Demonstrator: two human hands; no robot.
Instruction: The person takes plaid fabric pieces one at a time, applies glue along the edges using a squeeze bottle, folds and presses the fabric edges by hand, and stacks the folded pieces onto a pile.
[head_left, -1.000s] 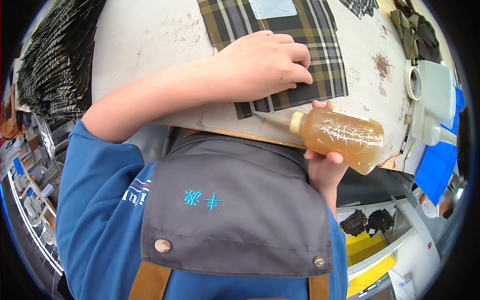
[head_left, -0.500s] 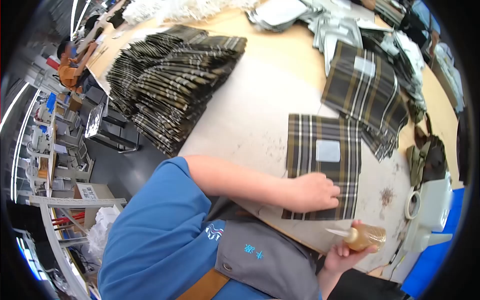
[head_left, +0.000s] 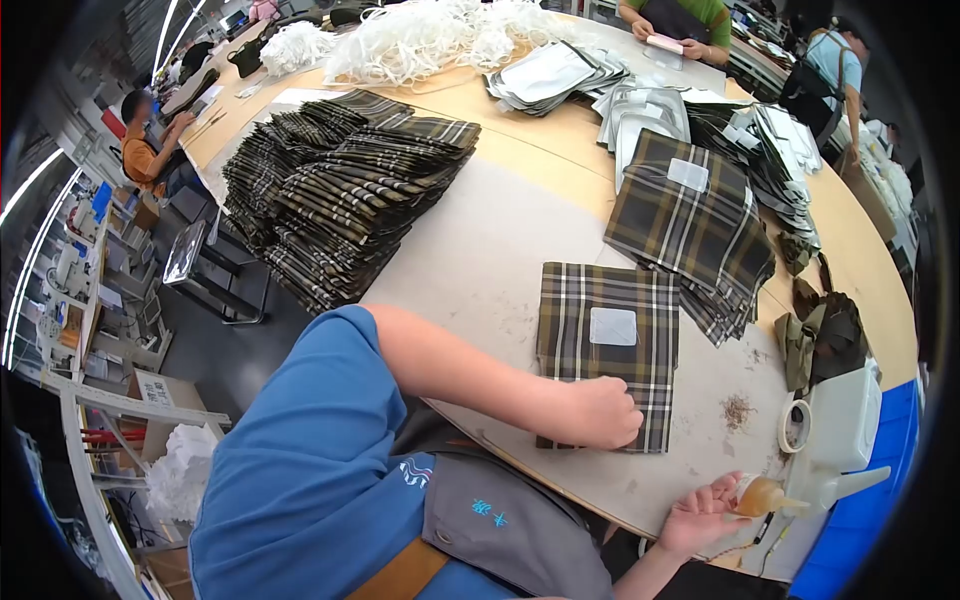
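Observation:
My left hand [head_left: 605,412] is closed, its curled fingers resting over the lower part of a plaid fabric panel [head_left: 560,345]. Whatever it may pinch is hidden. A pale rectangular patch [head_left: 613,326] lies on that panel above the hand. My right hand [head_left: 700,515], lower right near the table edge, grips a squeeze bottle [head_left: 762,496] of amber liquid, its nozzle pointing right, away from the panel. Just beyond the panel, a pile of similar plaid panels [head_left: 680,215] lies with a pale patch on the top one.
A large stack of folded plaid fabric [head_left: 340,200] spreads at left. Pale cut pieces [head_left: 545,78] and tangled white strips [head_left: 420,42] lie at the back. At right are a tape roll [head_left: 795,426], a white container [head_left: 848,420] and a blue bin [head_left: 865,520]. Other people work around the table.
My right hand has turned the bottle, so its nozzle points right instead of left towards the panel. My left hand stays closed on the panel. The camera view has shifted.

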